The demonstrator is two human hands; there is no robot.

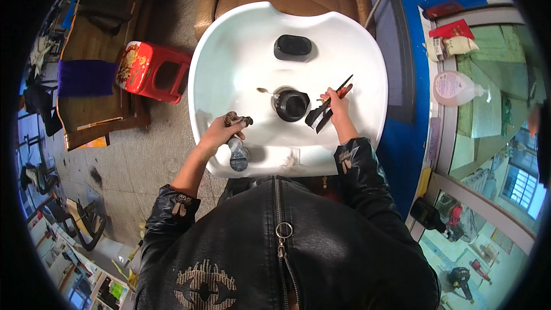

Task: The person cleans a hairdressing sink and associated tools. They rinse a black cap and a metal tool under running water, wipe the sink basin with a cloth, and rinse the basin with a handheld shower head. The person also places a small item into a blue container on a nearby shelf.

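Observation:
Over the right part of the white shampoo basin [367, 57], my right hand [338, 110] is closed round a bundle of hair-dye brushes [319, 117], mostly black, with pale bristles and a pointed tail. A reddish piece shows by its fingers. My left hand [222, 132], at the basin's near left, is closed on a brown mottled object [238, 119] whose kind I cannot make out. Just below it stands a grey-blue cylinder [239, 158]. Between my hands sits a black round bowl [293, 105]. A small spoon-like piece [262, 90] sticks out to its left.
A black oval pad [293, 47] lies farther back in the basin. Beyond the rim is a brown padded chair [275, 0]. To the left are a red plastic stool [152, 72] and a wooden bench [94, 40]. A pump bottle [453, 88] stands on the right ledge.

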